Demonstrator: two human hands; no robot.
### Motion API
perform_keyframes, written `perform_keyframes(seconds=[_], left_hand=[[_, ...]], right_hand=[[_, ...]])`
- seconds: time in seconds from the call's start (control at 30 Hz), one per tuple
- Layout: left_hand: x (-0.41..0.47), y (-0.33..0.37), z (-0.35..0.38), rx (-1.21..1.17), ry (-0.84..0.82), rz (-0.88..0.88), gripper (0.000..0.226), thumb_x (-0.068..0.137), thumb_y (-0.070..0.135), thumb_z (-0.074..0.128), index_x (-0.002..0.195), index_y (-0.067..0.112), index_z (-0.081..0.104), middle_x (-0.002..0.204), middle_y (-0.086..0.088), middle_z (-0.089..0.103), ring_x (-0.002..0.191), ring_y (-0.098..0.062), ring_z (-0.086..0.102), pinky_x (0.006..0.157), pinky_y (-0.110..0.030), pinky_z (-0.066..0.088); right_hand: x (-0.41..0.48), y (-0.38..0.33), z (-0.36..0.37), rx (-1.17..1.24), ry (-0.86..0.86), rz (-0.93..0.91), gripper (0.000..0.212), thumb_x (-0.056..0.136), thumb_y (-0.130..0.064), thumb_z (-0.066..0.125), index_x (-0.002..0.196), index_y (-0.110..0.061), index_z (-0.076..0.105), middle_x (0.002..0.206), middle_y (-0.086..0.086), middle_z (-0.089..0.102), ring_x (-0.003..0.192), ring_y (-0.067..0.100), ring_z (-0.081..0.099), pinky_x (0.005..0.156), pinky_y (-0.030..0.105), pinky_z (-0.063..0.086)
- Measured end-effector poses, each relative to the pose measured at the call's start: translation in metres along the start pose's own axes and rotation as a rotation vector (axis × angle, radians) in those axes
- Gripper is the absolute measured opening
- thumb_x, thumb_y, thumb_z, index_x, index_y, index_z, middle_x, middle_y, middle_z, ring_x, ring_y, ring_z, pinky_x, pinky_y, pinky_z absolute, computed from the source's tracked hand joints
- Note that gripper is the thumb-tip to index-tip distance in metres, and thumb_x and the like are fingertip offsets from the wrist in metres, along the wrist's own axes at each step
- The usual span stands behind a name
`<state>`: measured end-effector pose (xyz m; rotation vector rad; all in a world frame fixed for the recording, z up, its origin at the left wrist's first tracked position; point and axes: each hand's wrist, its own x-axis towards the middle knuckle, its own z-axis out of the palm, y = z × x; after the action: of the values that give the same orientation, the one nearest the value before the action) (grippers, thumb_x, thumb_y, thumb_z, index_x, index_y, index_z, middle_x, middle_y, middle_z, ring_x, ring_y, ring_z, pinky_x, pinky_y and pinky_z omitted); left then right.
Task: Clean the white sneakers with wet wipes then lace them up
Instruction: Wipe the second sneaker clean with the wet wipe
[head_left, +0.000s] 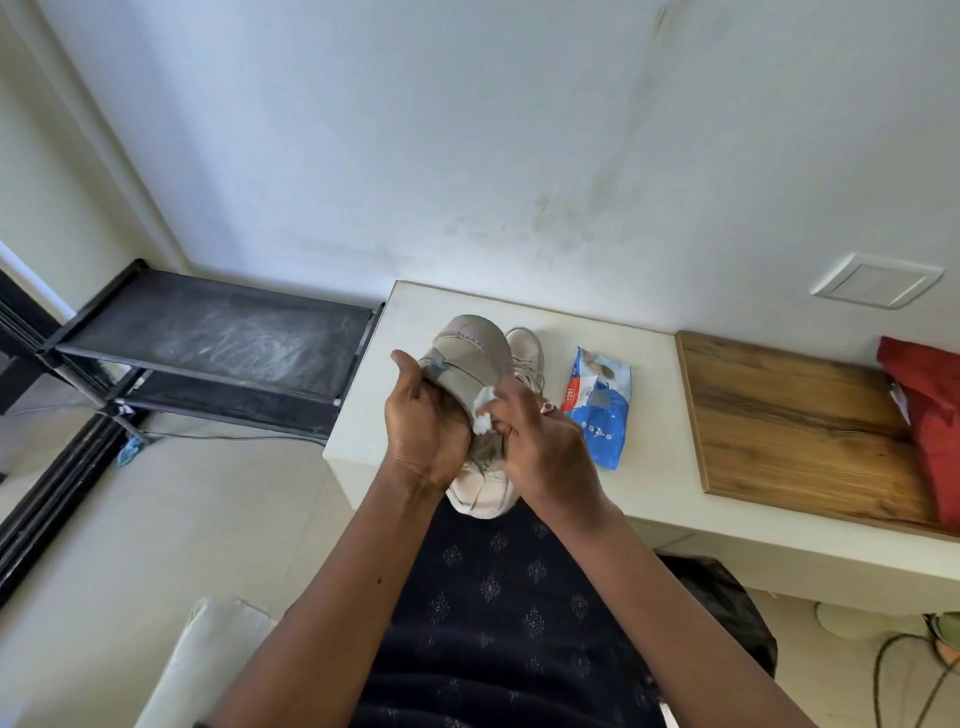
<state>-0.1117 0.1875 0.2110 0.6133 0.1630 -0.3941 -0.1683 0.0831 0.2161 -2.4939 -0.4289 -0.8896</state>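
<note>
At the far left stands a black shoe rack (208, 338), its top shelf grey with dust. My left hand (423, 431) grips the first sneaker (467, 358), fingers curled round its side and the thumb up at the edge of the sole. The shoe is lifted over the near edge of the white counter (415, 312), with the sole turned toward me.

I judge it light, with a stiff sole and a soft upper that gives under pressure. So the sole edge is the good place to hold it.

My right hand (545, 447) pinches a crumpled wet wipe (484, 415) against the shoe. The wipe is soft and probably slippery, so a firm pinch is needed.

Behind my hands the second sneaker (527, 353) rests on the counter. Just to its right the pack of wet wipes (597, 410), a soft blue pouch, lies flat. Whether its flap is open, and how many wipes remain inside, I cannot tell.
</note>
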Motion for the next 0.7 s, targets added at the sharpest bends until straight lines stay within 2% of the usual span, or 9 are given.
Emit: perform_keyframes(seconds=[0.07, 0.13, 0.23, 0.37, 0.43, 0.5, 0.6, 0.63, 0.7], left_hand=[[0.002, 0.002, -0.001, 0.050, 0.007, 0.017, 0.072, 0.097, 0.056, 0.017, 0.109, -0.001, 0.058, 0.097, -0.014, 0.070, 0.092, -0.021, 0.068, 0.088, -0.031, 0.054], [0.003, 0.001, -0.002, 0.087, -0.013, 0.011, 0.080, 0.094, 0.063, 0.013, 0.106, 0.000, 0.060, 0.095, -0.012, 0.072, 0.090, -0.019, 0.069, 0.084, -0.028, 0.054], [-0.004, 0.000, 0.005, 0.089, -0.095, -0.047, 0.090, 0.085, 0.075, 0.015, 0.096, 0.000, 0.064, 0.090, -0.013, 0.068, 0.092, -0.023, 0.066, 0.093, -0.032, 0.048], [-0.010, -0.005, 0.008, 0.072, -0.191, -0.067, 0.093, 0.078, 0.080, 0.012, 0.098, 0.003, 0.060, 0.094, -0.012, 0.062, 0.096, -0.022, 0.062, 0.089, -0.028, 0.050], [-0.007, -0.005, 0.008, 0.067, -0.213, -0.053, 0.095, 0.078, 0.079, 0.010, 0.095, 0.006, 0.067, 0.091, -0.009, 0.066, 0.096, -0.020, 0.063, 0.088, -0.026, 0.050], [-0.006, 0.001, 0.008, 0.050, -0.242, -0.029, 0.098, 0.078, 0.080, 0.010, 0.103, 0.005, 0.067, 0.096, -0.010, 0.068, 0.100, -0.022, 0.062, 0.096, -0.029, 0.047], [-0.003, 0.008, 0.004, 0.050, -0.208, 0.002, 0.107, 0.079, 0.081, 0.008, 0.122, -0.005, 0.054, 0.125, -0.021, 0.058, 0.123, -0.031, 0.051, 0.111, -0.040, 0.033], [-0.004, 0.009, 0.004, 0.053, -0.195, 0.014, 0.105, 0.080, 0.080, 0.007, 0.123, -0.004, 0.053, 0.128, -0.022, 0.057, 0.126, -0.032, 0.049, 0.112, -0.040, 0.032], [-0.004, 0.009, 0.007, 0.065, -0.199, 0.024, 0.102, 0.081, 0.078, 0.007, 0.123, -0.003, 0.053, 0.124, -0.020, 0.060, 0.123, -0.030, 0.051, 0.110, -0.039, 0.036]], right_hand=[[-0.008, 0.003, 0.000, 0.019, 0.015, -0.016, 0.059, 0.061, 0.024, 0.064, 0.106, -0.007, 0.040, 0.075, 0.007, 0.071, 0.072, 0.024, 0.069, 0.065, 0.031, 0.058], [-0.007, 0.002, 0.002, 0.041, 0.059, -0.001, 0.054, 0.066, 0.021, 0.064, 0.107, -0.007, 0.041, 0.074, 0.006, 0.071, 0.069, 0.023, 0.069, 0.064, 0.032, 0.058], [0.011, -0.011, 0.007, 0.078, 0.168, 0.067, 0.028, 0.083, -0.002, 0.054, 0.106, -0.010, 0.041, 0.074, 0.003, 0.072, 0.068, 0.024, 0.068, 0.059, 0.029, 0.055], [0.036, -0.025, 0.009, 0.083, 0.194, 0.139, 0.039, 0.079, -0.001, 0.066, 0.104, -0.012, 0.038, 0.073, 0.004, 0.071, 0.065, 0.026, 0.067, 0.054, 0.028, 0.054], [0.037, -0.026, 0.009, 0.088, 0.193, 0.161, 0.029, 0.085, -0.010, 0.057, 0.105, -0.013, 0.037, 0.073, 0.008, 0.071, 0.066, 0.028, 0.068, 0.053, 0.030, 0.054], [0.031, -0.021, 0.008, 0.081, 0.178, 0.151, 0.022, 0.087, -0.019, 0.046, 0.106, -0.013, 0.037, 0.075, 0.010, 0.071, 0.066, 0.030, 0.068, 0.051, 0.030, 0.054], [0.012, -0.006, 0.007, 0.046, 0.129, 0.171, 0.032, 0.085, -0.005, 0.059, 0.106, -0.013, 0.036, 0.076, 0.010, 0.070, 0.065, 0.028, 0.068, 0.050, 0.028, 0.052], [0.007, -0.003, 0.007, 0.051, 0.115, 0.194, 0.039, 0.082, 0.002, 0.063, 0.107, -0.014, 0.036, 0.078, 0.011, 0.071, 0.067, 0.028, 0.069, 0.051, 0.029, 0.053], [0.004, -0.001, 0.006, 0.067, 0.161, 0.210, 0.037, 0.080, 0.001, 0.063, 0.105, -0.014, 0.040, 0.080, 0.010, 0.071, 0.071, 0.026, 0.070, 0.057, 0.029, 0.056]])
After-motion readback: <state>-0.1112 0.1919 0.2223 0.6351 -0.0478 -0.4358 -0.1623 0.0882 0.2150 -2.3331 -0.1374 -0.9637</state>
